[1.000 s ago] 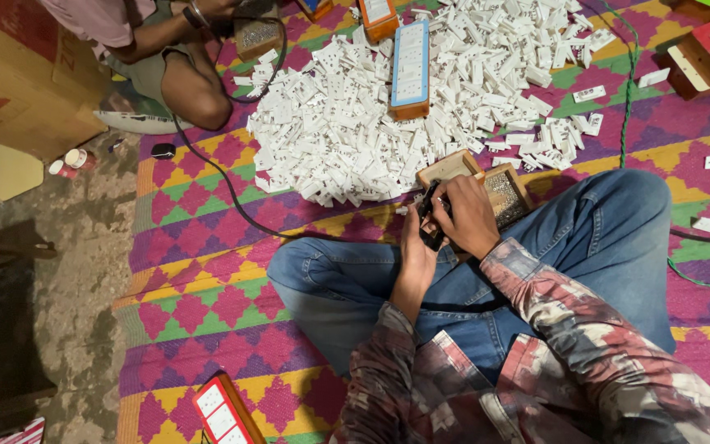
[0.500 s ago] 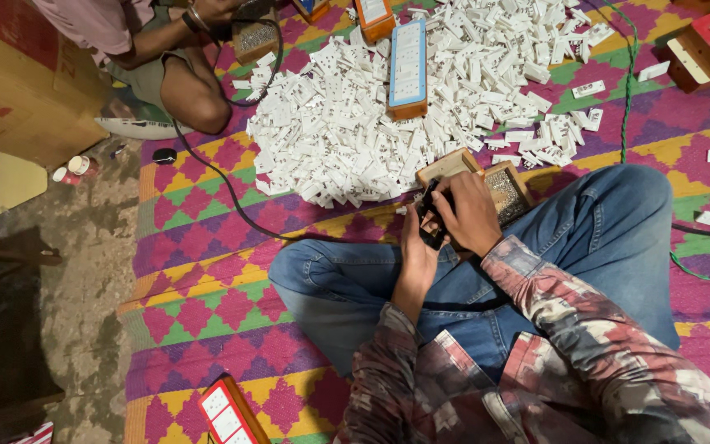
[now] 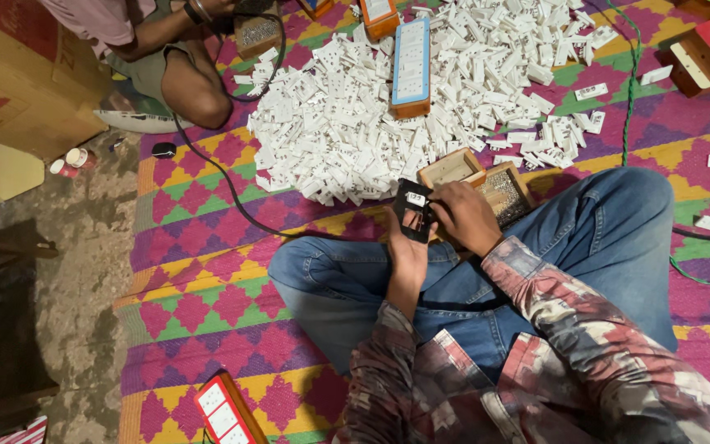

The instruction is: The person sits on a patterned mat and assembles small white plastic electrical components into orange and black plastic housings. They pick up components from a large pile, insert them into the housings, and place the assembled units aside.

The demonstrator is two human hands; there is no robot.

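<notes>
My left hand [image 3: 407,247] is clenched around a black plate [image 3: 413,210] held upright above my lap, just past my knees. My right hand [image 3: 463,215] pinches at the plate's upper edge from three o'clock, where a small white piece [image 3: 415,198] sits. At twelve o'clock lies a heap of white plastic parts [image 3: 421,90] on the patterned mat [image 3: 199,296]; two small wooden boxes [image 3: 477,177] sit just behind my hands.

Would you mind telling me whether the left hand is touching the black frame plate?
Touching: the head view shows the left hand gripping the black frame plate from below, with its fingers wrapped on the plate's edge.
</notes>
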